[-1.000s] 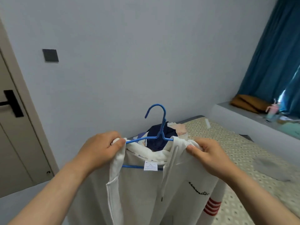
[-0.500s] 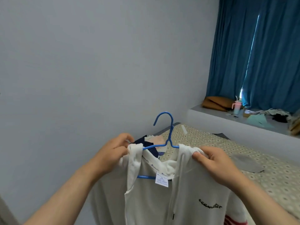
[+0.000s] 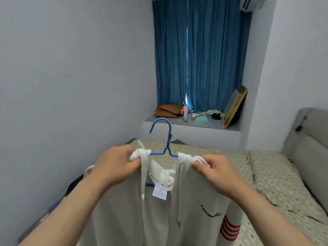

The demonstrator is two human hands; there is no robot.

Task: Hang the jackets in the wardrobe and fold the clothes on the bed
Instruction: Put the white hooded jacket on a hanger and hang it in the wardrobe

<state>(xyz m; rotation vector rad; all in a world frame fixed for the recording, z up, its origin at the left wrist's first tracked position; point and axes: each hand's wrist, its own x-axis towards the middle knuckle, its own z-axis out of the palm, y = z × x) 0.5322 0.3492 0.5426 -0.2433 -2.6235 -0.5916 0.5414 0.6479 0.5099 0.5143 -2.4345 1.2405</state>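
L hand pinches one bunched shoulder of white hooded jacket; blue hanger sits in neck, hook up; R hand grips other shoulder. Held up over bed. Soft, light, floppy: prob. safest carried by hanger neck.

Ends of blue hanger inside white jacket

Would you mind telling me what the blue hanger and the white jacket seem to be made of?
Blue hanger: probably coated wire or thin plastic; slim rod, smooth even colour. White jacket: soft knit, likely cotton fleece; matte, bunching thickly at the shoulders.
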